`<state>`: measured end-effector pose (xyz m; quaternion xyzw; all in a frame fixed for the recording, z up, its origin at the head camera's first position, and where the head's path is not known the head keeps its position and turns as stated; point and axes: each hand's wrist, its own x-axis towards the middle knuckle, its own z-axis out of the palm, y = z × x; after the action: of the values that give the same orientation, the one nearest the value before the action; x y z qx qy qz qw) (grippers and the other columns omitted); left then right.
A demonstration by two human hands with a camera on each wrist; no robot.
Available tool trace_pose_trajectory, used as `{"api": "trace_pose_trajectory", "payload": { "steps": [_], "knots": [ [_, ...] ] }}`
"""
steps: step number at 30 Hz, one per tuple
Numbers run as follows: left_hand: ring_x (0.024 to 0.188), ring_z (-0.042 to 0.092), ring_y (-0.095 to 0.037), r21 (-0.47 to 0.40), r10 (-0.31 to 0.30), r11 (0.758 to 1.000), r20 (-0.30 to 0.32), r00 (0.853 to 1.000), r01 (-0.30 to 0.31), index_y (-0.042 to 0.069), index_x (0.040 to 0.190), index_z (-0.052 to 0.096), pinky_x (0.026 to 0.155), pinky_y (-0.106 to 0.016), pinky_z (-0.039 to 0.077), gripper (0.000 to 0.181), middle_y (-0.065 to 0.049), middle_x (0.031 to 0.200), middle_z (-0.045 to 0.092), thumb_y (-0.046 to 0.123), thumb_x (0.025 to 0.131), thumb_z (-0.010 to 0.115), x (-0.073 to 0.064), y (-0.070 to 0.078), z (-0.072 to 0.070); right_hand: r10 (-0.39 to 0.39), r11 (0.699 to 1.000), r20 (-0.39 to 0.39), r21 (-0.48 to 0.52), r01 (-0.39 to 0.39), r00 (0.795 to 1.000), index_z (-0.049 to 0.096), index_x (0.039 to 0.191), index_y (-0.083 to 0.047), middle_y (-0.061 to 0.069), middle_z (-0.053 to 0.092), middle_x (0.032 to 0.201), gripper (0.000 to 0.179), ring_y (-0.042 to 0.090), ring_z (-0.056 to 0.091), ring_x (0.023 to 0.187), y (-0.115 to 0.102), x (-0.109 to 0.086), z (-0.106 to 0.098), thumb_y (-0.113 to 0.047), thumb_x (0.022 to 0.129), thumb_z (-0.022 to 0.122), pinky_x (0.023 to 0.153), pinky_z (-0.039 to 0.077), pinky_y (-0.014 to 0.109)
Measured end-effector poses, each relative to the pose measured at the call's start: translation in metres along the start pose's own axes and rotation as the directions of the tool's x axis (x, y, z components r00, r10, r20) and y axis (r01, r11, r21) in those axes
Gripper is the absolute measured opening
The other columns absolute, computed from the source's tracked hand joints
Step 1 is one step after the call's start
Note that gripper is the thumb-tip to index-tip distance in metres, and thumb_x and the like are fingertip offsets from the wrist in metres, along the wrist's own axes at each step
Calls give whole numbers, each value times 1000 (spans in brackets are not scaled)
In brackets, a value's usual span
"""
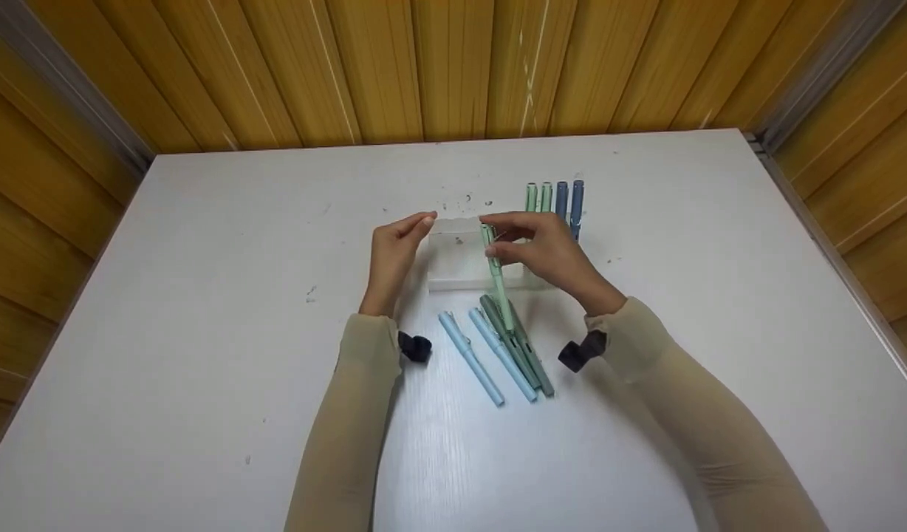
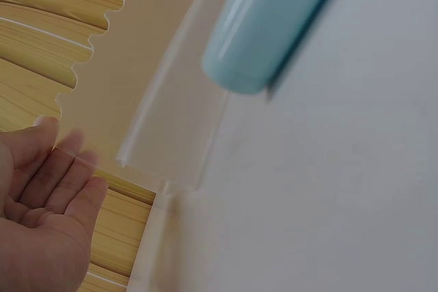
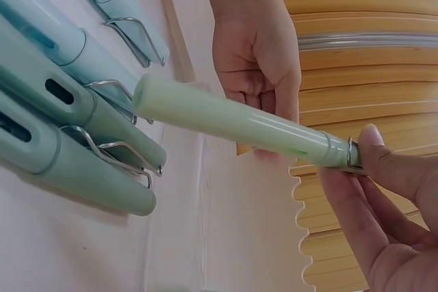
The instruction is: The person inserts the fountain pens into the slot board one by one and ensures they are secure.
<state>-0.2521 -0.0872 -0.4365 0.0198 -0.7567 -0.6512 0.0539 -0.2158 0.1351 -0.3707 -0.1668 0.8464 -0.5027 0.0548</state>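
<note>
My right hand [image 1: 538,247] pinches a light green pen [image 1: 499,287] near its clip, between thumb and fingertips. The pen hangs tilted over the near edge of a clear plastic case [image 1: 457,258] with a scalloped edge. My left hand [image 1: 394,255] pinches that case at its far left corner; in the left wrist view its fingers show through the plastic. Toward me lie two light blue pens [image 1: 470,358] and two darker green pens [image 1: 533,355], side by side, with clips showing in the right wrist view.
Behind my right hand lie two light green pens [image 1: 546,196] and two dark blue pens [image 1: 562,196], partly hidden by it. The white table [image 1: 224,332] meets wood-look panel walls [image 1: 453,70] at the back and sides. Small dark marks dot the tabletop.
</note>
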Motion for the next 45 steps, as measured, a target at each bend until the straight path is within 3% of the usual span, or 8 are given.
{"api": "trace_pose_trajectory", "payload": {
  "steps": [10,21,31,39,45],
  "knots": [
    [121,59,-18,-40,38,998,7,999,-38,6,112,71,106,-32,43,30,-6,118,70,26,92,66,-1,-1,-1,-57,997,-119,39,62,991,65,125,-18,8,68,113,43,19,67,97,0,2,-9,-13,83,74,76,58,23],
    [122,59,-17,-41,10,999,5,1000,-10,8,111,72,107,-32,43,29,-6,120,69,27,92,66,0,0,0,-104,994,-197,19,110,975,63,128,-15,7,65,120,43,17,64,103,1,4,-17,-11,86,71,80,55,19],
    [121,59,-17,-39,22,999,9,1000,-22,8,112,72,107,-32,43,27,-6,120,69,26,92,65,-1,-1,-1,-164,986,-312,-26,164,936,64,127,-14,6,66,117,41,14,65,101,4,8,-18,-10,86,71,81,54,17],
    [123,58,-15,-33,13,999,11,1000,-12,9,112,71,107,-31,42,29,-4,120,69,30,92,65,-2,0,0,-214,975,-356,-30,218,909,64,125,-11,7,66,116,40,13,64,100,9,10,-18,-9,86,71,79,54,15],
    [123,58,-16,-10,16,1000,5,1000,-16,10,112,72,107,-32,42,29,-4,120,69,31,93,65,-2,0,-1,-193,980,-370,-32,195,909,65,125,-14,5,67,115,40,13,64,100,13,12,-17,-11,86,71,85,54,21]
  ]
}}
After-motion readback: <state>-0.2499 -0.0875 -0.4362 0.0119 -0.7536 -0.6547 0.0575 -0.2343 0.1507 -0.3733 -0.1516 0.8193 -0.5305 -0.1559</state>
